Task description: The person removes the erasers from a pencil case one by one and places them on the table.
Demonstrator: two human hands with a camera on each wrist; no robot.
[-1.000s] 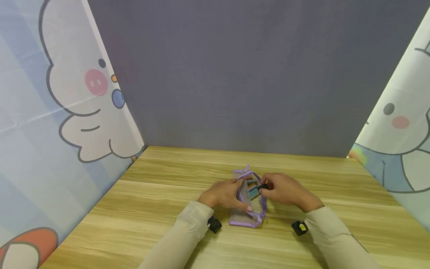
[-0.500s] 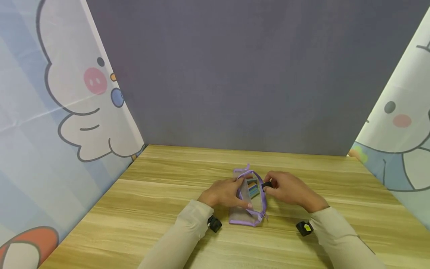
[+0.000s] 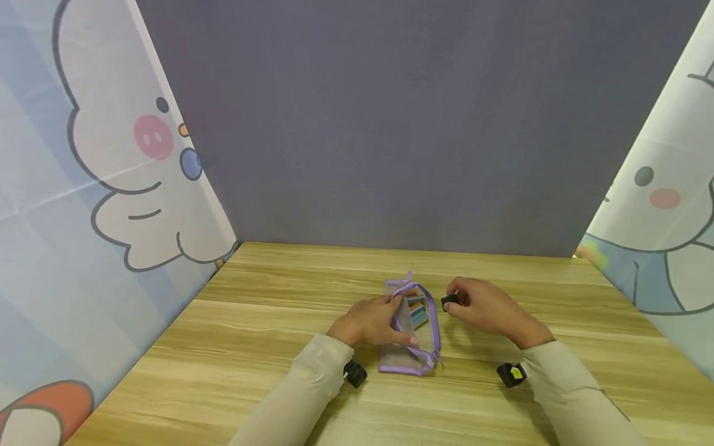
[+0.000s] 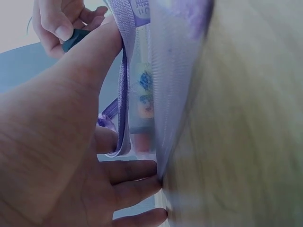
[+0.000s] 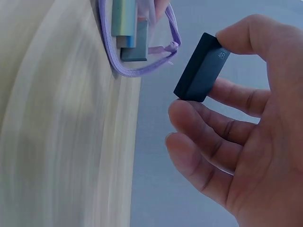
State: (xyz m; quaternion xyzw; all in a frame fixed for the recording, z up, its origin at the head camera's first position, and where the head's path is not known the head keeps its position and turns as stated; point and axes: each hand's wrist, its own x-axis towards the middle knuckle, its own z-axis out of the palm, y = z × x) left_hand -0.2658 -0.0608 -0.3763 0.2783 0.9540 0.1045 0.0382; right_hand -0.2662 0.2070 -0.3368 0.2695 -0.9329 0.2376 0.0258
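Note:
A mesh pencil pouch [image 3: 403,370] with purple zip edging lies on the table, its mouth open toward the right. My left hand [image 3: 372,321] holds the near side of the mouth, thumb and fingers spread along the zip edge. Inside the pouch sit striped blue, green and orange blocks [image 3: 419,316] and a grey piece [image 5: 137,52]. Just right of the mouth, my right hand [image 3: 488,310] pinches a small black eraser [image 5: 201,68] marked "4B" between thumb and fingertips. The eraser is clear of the pouch. The left hand partly covers the pouch's left side.
The wooden table [image 3: 251,316] extends around the pouch on all sides. A dark grey panel [image 3: 368,124] stands at the back edge. Printed cartoon cloths [image 3: 150,204] hang at the left and right.
My right hand has drawn the black eraser out of the pouch's mouth and moved it right and slightly up. My left hand and the pouch have stayed nearly in place.

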